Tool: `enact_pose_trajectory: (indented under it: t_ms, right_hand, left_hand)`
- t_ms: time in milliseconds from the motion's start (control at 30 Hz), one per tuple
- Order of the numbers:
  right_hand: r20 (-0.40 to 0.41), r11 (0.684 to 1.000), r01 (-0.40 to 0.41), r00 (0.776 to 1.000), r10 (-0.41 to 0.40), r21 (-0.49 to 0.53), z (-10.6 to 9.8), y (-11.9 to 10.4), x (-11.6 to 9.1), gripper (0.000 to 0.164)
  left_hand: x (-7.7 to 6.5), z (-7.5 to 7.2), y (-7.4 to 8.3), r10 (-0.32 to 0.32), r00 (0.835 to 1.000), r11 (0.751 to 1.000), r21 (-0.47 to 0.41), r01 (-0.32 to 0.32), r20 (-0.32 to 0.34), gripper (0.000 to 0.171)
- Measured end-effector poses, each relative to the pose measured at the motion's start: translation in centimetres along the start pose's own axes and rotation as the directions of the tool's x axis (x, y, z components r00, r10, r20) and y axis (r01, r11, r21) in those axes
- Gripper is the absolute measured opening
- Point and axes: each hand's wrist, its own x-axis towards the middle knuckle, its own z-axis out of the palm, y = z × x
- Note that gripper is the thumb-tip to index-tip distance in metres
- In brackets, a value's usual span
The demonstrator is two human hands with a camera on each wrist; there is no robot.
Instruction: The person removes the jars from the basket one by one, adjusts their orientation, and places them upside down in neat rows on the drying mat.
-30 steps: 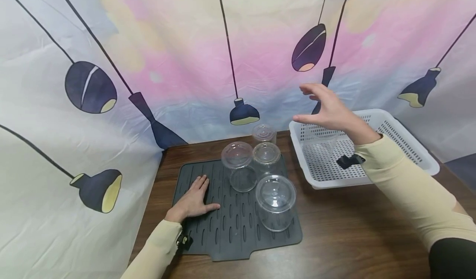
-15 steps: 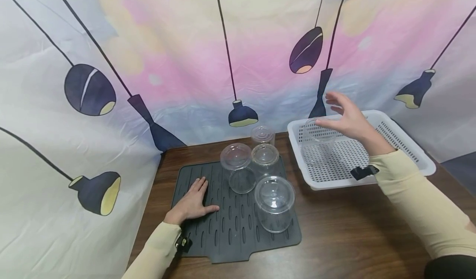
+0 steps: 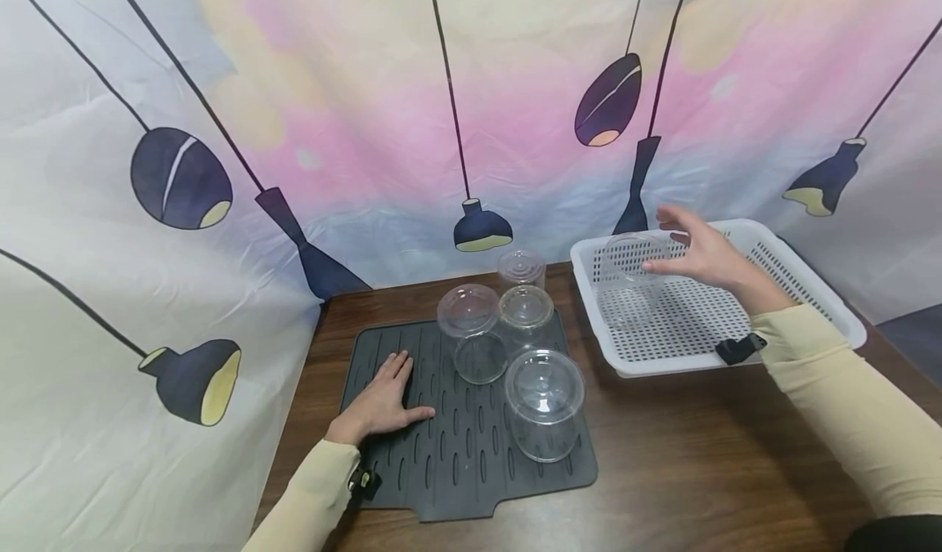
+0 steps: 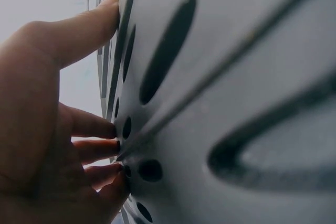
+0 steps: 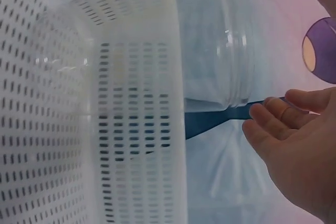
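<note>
My left hand (image 3: 383, 401) rests on a dark grey slotted drying mat (image 3: 441, 486), fingers straight and thumb spread. The left wrist view shows the fingertips against the mat (image 4: 236, 35). A clear, lidless jar (image 3: 625, 290) stands upright in the left part of a white perforated basket (image 3: 625, 364). Just right of its rim hovers my right hand (image 3: 710, 256), loosely curved and holding nothing. A gap shows between its fingers and the jar (image 5: 210, 45) in the right wrist view.
Several clear jars with lids stand on or by the mat's right side: a large one (image 3: 545, 392) in front, a left one (image 3: 471, 311), a middle one (image 3: 526, 307) and a back one (image 3: 522, 267). A lamp-patterned cloth (image 3: 353, 127) hangs behind the wooden table (image 3: 662, 470).
My right hand has moved rightward and lower, away from over the jar, which stays in the basket. The left hand has kept its place on the mat.
</note>
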Motion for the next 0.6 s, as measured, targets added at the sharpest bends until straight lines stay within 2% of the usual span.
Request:
enact_pose_trajectory:
  t_ms: [200, 500, 600]
  right_hand:
    - [0.029, 0.999, -0.031, 0.999, 0.031, -0.010, -0.15, 0.38, -0.14, 0.102]
    - [0.094, 0.999, -0.029, 0.995, 0.033, -0.040, -0.23, 0.66, 0.38, 0.098]
    - [0.130, 1.000, -0.020, 0.991, 0.021, -0.012, -0.32, 1.15, 0.56, 0.095]
  left_hand:
    - [-0.05, -0.11, 0.06, -0.005, 1.000, 1.000, -0.012, 0.005, -0.002, 0.106]
    - [-0.13, -0.15, -0.07, 0.005, 1.000, 1.000, -0.007, -0.005, -0.011, 0.105]
    - [-0.17, -0.11, -0.04, 0.010, 1.000, 1.000, -0.010, -0.010, -0.012, 0.105]
